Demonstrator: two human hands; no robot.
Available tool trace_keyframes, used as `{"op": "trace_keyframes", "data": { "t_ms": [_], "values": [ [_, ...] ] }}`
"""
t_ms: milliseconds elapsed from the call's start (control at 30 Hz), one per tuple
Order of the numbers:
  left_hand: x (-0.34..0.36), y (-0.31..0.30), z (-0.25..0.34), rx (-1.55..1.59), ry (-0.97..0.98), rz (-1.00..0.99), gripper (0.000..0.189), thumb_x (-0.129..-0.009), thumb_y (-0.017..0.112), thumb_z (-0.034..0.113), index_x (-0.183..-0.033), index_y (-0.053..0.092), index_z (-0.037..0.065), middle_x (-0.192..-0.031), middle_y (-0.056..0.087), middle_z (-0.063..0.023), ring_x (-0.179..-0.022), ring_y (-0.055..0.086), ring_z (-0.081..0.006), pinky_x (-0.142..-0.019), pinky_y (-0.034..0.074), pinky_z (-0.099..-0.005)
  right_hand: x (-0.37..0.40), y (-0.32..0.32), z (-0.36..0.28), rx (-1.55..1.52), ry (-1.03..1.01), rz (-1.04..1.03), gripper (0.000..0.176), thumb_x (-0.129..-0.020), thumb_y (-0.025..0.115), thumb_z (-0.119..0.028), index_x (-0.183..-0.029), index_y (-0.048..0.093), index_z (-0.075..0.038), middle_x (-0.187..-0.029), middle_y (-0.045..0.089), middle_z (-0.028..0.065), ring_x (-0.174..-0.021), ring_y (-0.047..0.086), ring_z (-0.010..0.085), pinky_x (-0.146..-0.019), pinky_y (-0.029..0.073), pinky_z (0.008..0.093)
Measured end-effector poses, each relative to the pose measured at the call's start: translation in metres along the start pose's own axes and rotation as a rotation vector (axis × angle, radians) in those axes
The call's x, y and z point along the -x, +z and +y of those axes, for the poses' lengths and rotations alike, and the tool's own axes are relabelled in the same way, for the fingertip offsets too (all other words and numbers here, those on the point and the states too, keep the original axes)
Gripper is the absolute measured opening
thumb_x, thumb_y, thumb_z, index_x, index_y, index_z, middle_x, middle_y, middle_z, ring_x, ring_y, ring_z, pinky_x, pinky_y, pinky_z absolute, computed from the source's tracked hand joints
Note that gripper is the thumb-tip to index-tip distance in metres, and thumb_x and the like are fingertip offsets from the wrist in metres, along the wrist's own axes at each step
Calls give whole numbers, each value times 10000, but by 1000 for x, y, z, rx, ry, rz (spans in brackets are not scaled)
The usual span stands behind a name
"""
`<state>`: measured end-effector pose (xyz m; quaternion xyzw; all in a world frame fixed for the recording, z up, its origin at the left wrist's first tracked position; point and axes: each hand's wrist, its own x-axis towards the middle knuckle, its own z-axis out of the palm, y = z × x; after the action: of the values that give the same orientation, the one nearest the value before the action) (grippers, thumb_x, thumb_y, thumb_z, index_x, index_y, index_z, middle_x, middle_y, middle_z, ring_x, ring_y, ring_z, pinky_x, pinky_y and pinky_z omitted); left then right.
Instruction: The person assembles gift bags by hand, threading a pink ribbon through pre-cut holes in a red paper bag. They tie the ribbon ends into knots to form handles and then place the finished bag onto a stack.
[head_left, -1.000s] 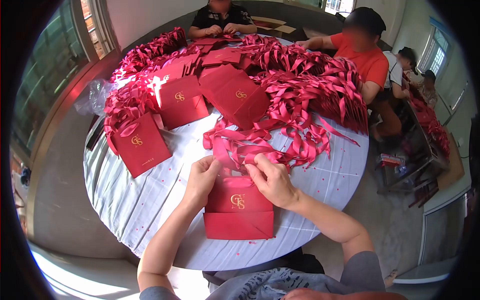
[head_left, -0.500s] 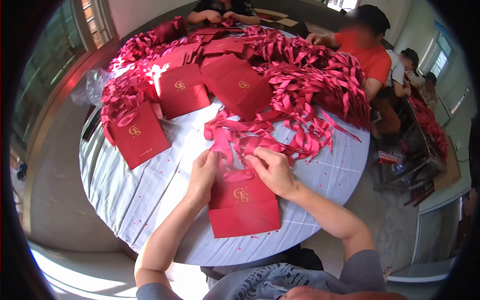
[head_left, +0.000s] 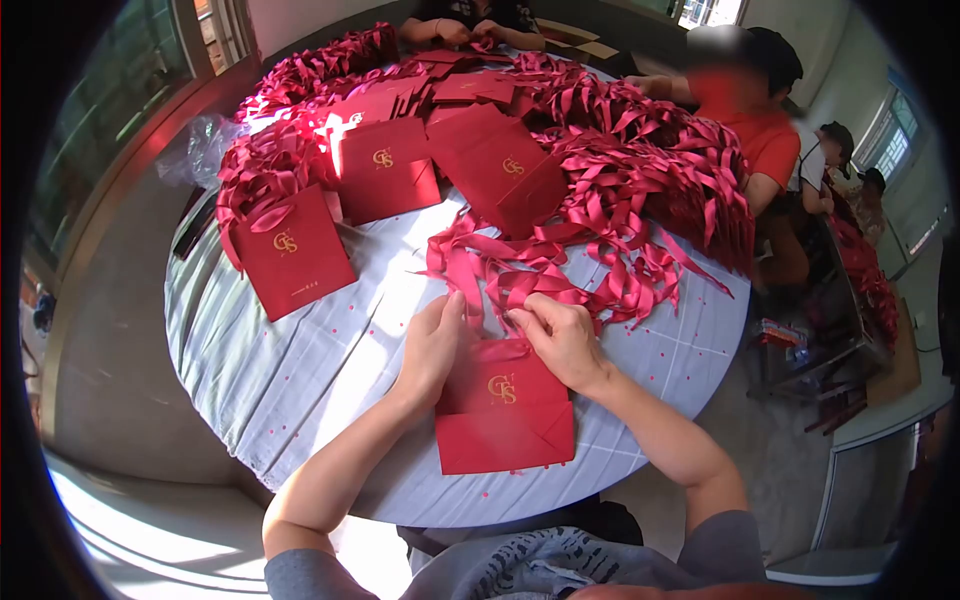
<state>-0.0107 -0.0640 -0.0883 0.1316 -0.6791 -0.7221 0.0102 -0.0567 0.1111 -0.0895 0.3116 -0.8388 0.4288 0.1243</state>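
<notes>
A flat red paper gift bag (head_left: 506,437) with a gold emblem lies on the table in front of me. At its top edge, my left hand (head_left: 434,345) is closed, thumb and fingers pressed together at a ribbon. Just right of it, my right hand (head_left: 563,342) pinches a dark pink ribbon (head_left: 492,349) near the bag's top. Part of the ribbon is hidden behind my fingers. Beyond both hands, loose pink ribbons (head_left: 625,265) spread in a tangle across the cloth.
Red bags lie across the round table (head_left: 300,390), one at the left (head_left: 298,255). Ribboned bags are heaped at the right (head_left: 660,150) and back left. Co-workers sit at the far side, one in a red shirt (head_left: 770,150). Clear plastic (head_left: 200,150) lies at the left edge.
The view has shifted slightly, so the table and bags appear farther right and a little higher. My hands keep nearly the same pinch above the bag.
</notes>
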Motion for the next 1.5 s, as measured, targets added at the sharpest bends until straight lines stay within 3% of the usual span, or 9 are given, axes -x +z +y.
{"op": "trace_keyframes", "data": {
  "t_ms": [133,167,400,667,733,833,1233,1367,1500],
  "values": [
    [-1,1,-11,-131,159,4,311,-976,472,284,-909,598,7,-661,538,3,-610,492,-54,-570,388,-209,1,3,5,-50,-27,48,135,-848,633,-93,-770,587,6,-590,512,159,-447,478,175,-450,369,320],
    [-1,2,-13,-185,192,43,310,-943,482,238,-866,592,-42,-677,565,-97,-651,536,-151,-623,435,-312,1,1,3,-51,-20,46,138,-844,634,-91,-758,591,7,-594,518,166,-447,491,187,-451,373,323],
    [2,7,-17,-264,292,88,264,-907,549,195,-874,566,-67,-702,587,-127,-653,539,-169,-627,436,-320,0,-2,-1,29,33,41,172,-834,638,-116,-717,587,-1,-567,500,184,-439,508,276,-441,375,349],
    [9,12,-11,-199,325,93,252,-905,567,188,-837,564,-54,-678,558,-62,-649,500,-110,-597,418,-290,-1,2,4,-14,46,64,161,-830,648,-126,-742,598,0,-558,531,165,-440,536,218,-439,378,342],
    [10,11,-8,-155,226,93,258,-900,575,185,-821,561,-61,-675,558,-35,-633,488,-88,-566,399,-272,-3,-5,0,-11,80,27,197,-841,620,-183,-726,579,-29,-615,559,185,-570,582,360,-490,424,424],
    [9,10,-8,-45,248,66,238,-893,575,166,-778,586,-42,-635,520,17,-592,456,-59,-516,370,-255,-4,-2,2,-103,58,91,195,-855,630,-115,-726,567,17,-519,468,105,-442,428,99,-429,338,302],
    [5,0,2,166,-44,-6,177,-912,571,175,-932,604,2,-758,620,-3,-638,542,-62,-574,428,-233,-6,-24,-8,-1328,739,-320,440,-979,392,-417,-977,571,-16,-822,607,17,-681,550,82,-654,446,254],
    [9,-1,9,471,-270,-143,194,-919,573,227,-925,615,38,-799,651,-37,-646,606,-114,-613,510,-261,-2,-25,-11,-1025,287,-560,336,-948,501,-120,-1274,474,-42,-1071,608,30,-952,593,103,-792,479,225],
    [27,8,33,463,-441,-118,103,-902,570,144,-916,577,41,-789,598,-32,-653,561,-86,-566,463,-210,2,-21,-27,-845,66,-511,377,-907,544,-27,-1278,477,-18,-1113,593,57,-1018,572,121,-854,477,258]
  ]
}}
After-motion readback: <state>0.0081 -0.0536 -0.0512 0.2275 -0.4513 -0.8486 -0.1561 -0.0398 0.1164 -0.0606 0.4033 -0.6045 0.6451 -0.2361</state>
